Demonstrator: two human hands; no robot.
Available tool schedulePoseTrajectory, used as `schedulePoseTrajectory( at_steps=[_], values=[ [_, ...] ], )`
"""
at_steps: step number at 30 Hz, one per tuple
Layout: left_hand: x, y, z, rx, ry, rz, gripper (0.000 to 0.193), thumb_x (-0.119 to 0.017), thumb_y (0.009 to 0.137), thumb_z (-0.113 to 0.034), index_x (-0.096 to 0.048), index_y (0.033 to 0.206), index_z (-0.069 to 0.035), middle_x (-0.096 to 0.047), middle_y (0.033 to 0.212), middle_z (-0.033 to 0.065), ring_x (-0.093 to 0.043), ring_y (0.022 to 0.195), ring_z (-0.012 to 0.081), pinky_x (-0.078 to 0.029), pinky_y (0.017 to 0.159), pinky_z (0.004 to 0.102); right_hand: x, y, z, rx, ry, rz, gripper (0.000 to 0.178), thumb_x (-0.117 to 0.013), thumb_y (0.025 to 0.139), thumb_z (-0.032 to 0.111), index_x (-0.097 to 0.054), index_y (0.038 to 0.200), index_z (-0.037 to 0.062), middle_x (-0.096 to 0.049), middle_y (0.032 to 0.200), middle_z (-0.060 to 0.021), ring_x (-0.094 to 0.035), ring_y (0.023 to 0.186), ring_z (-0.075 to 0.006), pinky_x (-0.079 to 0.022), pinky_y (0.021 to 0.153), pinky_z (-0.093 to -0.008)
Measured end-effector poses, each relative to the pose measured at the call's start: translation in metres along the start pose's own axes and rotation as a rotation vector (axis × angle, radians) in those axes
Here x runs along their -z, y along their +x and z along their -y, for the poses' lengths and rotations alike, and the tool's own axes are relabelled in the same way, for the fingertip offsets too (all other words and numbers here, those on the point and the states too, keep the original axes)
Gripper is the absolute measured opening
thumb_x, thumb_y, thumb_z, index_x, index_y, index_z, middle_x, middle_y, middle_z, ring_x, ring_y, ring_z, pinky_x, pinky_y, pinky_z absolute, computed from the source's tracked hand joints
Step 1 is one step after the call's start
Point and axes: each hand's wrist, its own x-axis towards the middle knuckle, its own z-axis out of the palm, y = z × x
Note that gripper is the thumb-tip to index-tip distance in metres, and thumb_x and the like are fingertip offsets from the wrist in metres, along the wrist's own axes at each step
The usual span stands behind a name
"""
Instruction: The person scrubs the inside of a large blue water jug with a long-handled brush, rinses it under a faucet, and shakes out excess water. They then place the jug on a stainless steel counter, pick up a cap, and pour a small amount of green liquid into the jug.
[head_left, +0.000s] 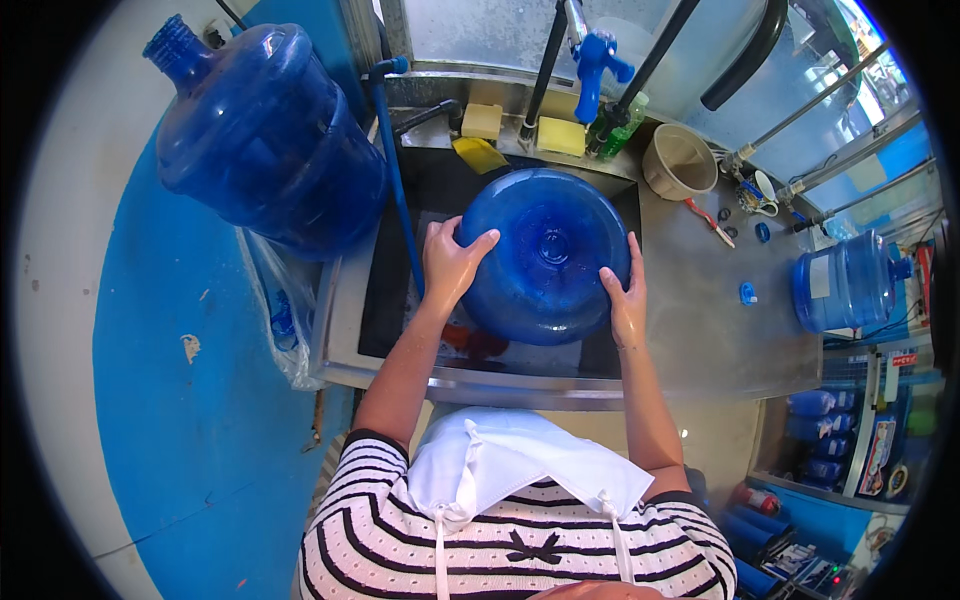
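A large blue water jug (540,300) stands over the sink basin (378,320), its round bottom facing up at me. My left hand (455,262) grips its left side, thumb lying on top of the rim. On the opposite side my right hand (627,300) clasps the jug, fingers along the wall and thumb over the edge. The jug's neck is hidden beneath it. A blue tap (600,70) hangs just behind the jug. Yellow sponges (561,136) and a yellow scraper-like piece (480,155) lie at the basin's back edge.
Another big blue jug (270,140) leans at the left beside a blue pipe (398,190). On the steel counter (720,330) are a beige bucket (680,162), a red-handled brush (709,222), blue caps (747,292) and a smaller blue bottle (845,283). Shelves (830,430) stand at right.
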Motion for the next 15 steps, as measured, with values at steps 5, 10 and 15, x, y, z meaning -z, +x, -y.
schedulePoseTrajectory(
  at_steps=[5,10,15],
  values=[
    [0.000,0.015,-0.010,-0.003,0.003,0.001,0.077,-0.080,0.072,-0.050,-0.062,0.117,0.011,-0.058,0.110,0.0215,-0.060,0.103,0.0335,-0.048,0.092,0.0399,-0.001,0.011,0.010,-0.006,0.009,-0.018,0.076,-0.069,0.089,0.015,-0.029,0.152,0.0032,-0.044,0.145,-0.0169,-0.046,0.130,-0.0245,-0.035,0.111,-0.0352],
    [0.010,0.015,-0.004,0.073,-0.044,0.060,0.071,-0.073,0.079,-0.050,-0.063,0.119,0.009,-0.058,0.112,0.0237,-0.061,0.104,0.0351,-0.047,0.093,0.0398,0.000,0.010,0.009,0.026,-0.002,0.042,0.079,-0.071,0.086,0.014,-0.030,0.152,0.0026,-0.043,0.146,-0.0176,-0.044,0.132,-0.0252,-0.032,0.112,-0.0354],
    [0.014,-0.009,-0.001,0.057,-0.020,0.336,0.071,-0.064,0.083,-0.052,-0.062,0.124,0.006,-0.059,0.118,0.0290,-0.058,0.114,0.0411,-0.043,0.100,0.0432,0.035,0.014,0.011,-0.082,-0.043,0.129,0.084,-0.072,0.081,0.017,-0.030,0.152,0.0017,-0.041,0.148,-0.0181,-0.042,0.134,-0.0263,-0.030,0.114,-0.0359]
  ],
)
